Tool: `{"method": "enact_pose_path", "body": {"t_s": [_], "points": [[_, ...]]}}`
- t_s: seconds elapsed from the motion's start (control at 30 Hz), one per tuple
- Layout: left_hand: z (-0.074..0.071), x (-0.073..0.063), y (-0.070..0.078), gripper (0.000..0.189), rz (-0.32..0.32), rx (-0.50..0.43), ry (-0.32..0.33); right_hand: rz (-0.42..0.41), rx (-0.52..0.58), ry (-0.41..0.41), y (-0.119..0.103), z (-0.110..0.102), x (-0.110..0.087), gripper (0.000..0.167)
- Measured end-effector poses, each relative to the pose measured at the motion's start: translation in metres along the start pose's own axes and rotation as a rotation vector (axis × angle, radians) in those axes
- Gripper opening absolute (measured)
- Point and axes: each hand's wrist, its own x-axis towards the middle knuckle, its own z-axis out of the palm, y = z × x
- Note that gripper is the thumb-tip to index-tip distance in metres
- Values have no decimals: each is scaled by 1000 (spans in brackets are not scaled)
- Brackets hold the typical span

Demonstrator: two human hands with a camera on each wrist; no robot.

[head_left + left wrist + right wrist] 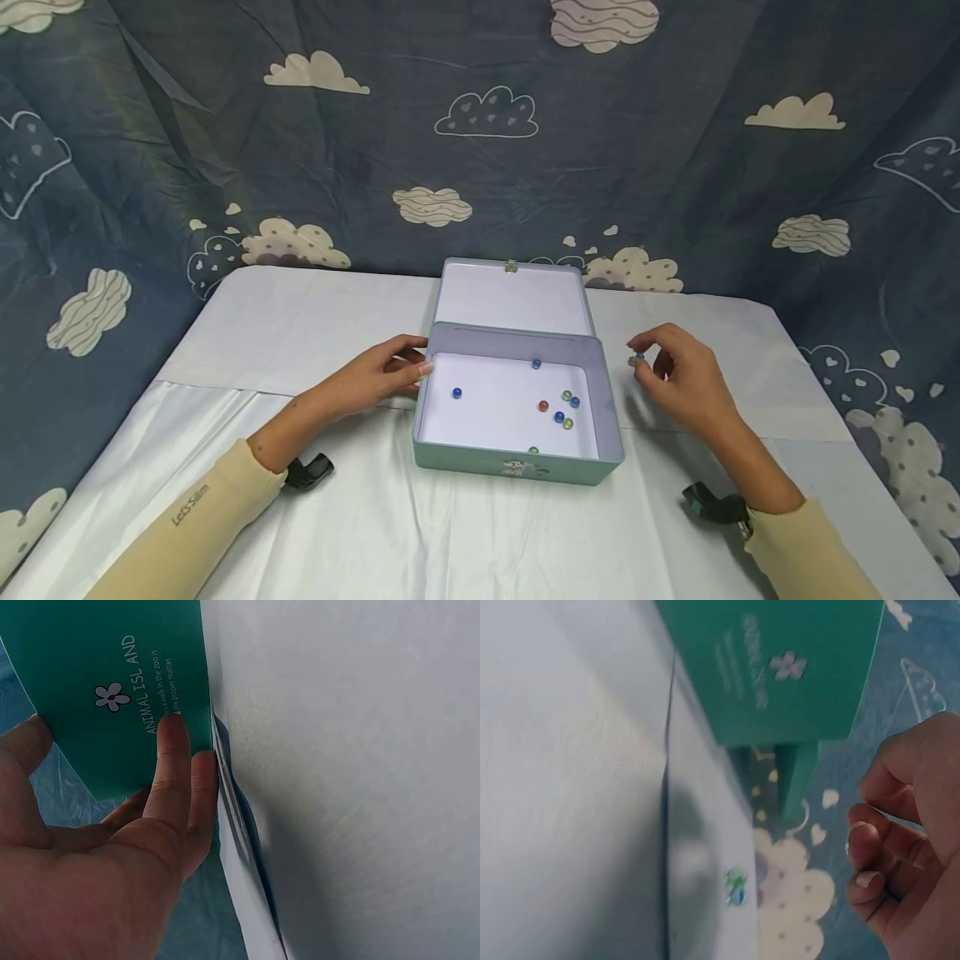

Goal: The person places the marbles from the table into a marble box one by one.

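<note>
A green tin box (465,467) with a pale inside stands on the white cloth, its lid (513,296) tipped back. Several glass marbles lie in it, including a red marble (543,406) and a blue marble (457,392) at the left. My left hand (382,367) holds the box's left side: the thumb is at the rim and fingertips press the outer wall (75,645). To the right of the box, my right hand (686,379) hovers with bent fingers and nothing seen between them. Beneath it, a green marble (735,875) and a blue marble (737,895) sit on the cloth.
A white cloth (352,517) covers the table, with a crease running across it. Behind hangs a dark blue curtain (360,142) with cloud prints. Wrist cameras, a left one (309,472) and a right one (712,503), sit by the sleeves.
</note>
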Motion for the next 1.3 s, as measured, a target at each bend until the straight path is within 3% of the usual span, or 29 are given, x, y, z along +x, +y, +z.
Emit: {"method": "enact_pose_path", "body": {"t_s": [0.4,0.63,0.93,1.3], "points": [[0,0,-1,67,0,7,-10,147,-71,-167,32,9,-1,35],[-1,0,-1,66,-4,11,-1,164,-106,-234,47,16,-1,41],[-1,0,1,65,-9,6,1,136,-104,-204,56,17,-4,22],[-1,-1,3,66,-5,23,-2,235,-121,-221,54,17,-3,17]]}}
